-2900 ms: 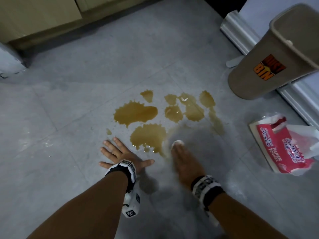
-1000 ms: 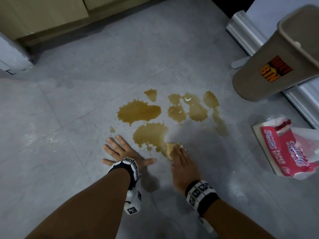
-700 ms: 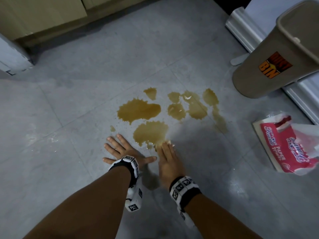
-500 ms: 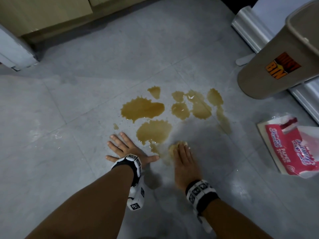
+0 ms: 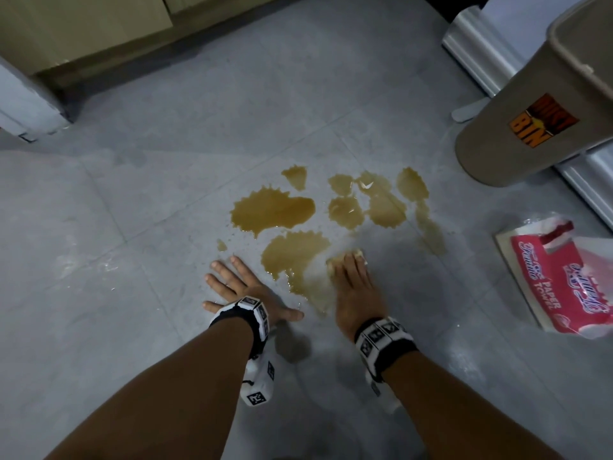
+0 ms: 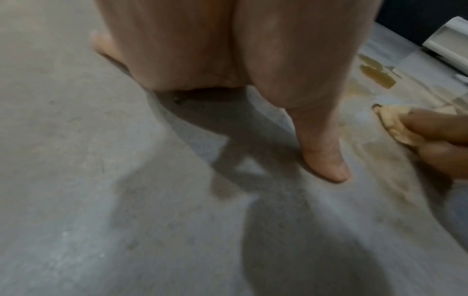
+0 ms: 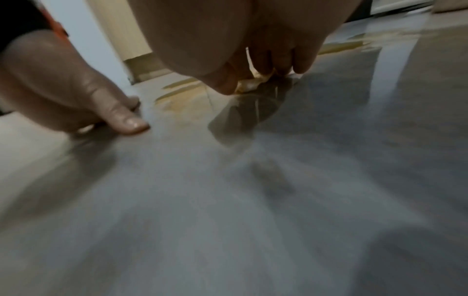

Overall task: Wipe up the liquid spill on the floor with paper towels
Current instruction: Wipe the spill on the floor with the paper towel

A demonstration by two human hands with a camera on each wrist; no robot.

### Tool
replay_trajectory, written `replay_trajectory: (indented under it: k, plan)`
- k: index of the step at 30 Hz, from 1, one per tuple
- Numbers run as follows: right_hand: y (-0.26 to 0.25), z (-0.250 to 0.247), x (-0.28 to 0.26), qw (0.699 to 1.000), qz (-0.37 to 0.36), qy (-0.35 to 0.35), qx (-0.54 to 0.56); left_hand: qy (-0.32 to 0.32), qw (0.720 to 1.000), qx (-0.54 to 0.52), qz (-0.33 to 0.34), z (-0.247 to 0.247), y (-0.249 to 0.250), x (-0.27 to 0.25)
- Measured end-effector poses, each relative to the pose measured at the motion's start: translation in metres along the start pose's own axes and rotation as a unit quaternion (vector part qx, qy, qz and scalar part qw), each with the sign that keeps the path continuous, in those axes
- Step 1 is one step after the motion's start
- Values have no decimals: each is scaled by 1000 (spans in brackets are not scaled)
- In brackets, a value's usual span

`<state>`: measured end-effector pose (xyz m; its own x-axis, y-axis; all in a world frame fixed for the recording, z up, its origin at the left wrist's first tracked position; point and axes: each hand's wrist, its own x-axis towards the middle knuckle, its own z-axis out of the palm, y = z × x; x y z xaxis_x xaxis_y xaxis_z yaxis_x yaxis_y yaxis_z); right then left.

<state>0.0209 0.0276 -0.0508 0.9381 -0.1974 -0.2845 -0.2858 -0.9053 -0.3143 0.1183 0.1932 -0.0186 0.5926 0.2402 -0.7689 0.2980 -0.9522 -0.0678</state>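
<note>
Floor: grey tiles with thin joints, filling most of the head view.
Cabinet: pale wood front along the far left edge of the floor.
Bin: tan, with an orange label, standing at the far right, well apart from the spill.
Spill: brown liquid in several pools on the floor, just ahead of both hands; a thin smear runs back from the nearest pool between the hands.
Pack: red and white paper towel pack, torn open, lying on the floor to the right of the spill.
Left hand: flat on the floor just left of the spill, fingers spread and straight, nothing in its grip.
Right hand: palm down at the near right edge of the spill, fingers curled over the towel, pressing it to the floor.
Towel: small wad, stained brown, mostly hidden under the right fingers.
</note>
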Motion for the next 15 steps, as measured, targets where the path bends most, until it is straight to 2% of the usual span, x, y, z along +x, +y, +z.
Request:
replay_trajectory:
  k: [2, 5, 8, 11, 13, 15]
  plan:
    - [-20, -5, 12, 1000, 14, -6, 15, -3, 1000, 13, 6, -2, 0, -4]
    - [-40, 2, -4, 997, -43, -55, 22, -5, 1000, 16, 8, -6, -1, -8]
    - [-16, 10, -30, 992, -98, -74, -15, -13, 1000, 9, 9, -6, 0, -8]
    - [8, 4, -15, 999, -27, -36, -21, -8, 1000, 2, 9, -5, 0, -4]
    - [-1, -2, 3, 1000, 17, -18, -6, 8, 1000, -3, 3, -4, 0, -4]
    - [-22, -6, 12, 999, 25, -27, 11, 8, 1000, 2, 2, -1, 1, -4]
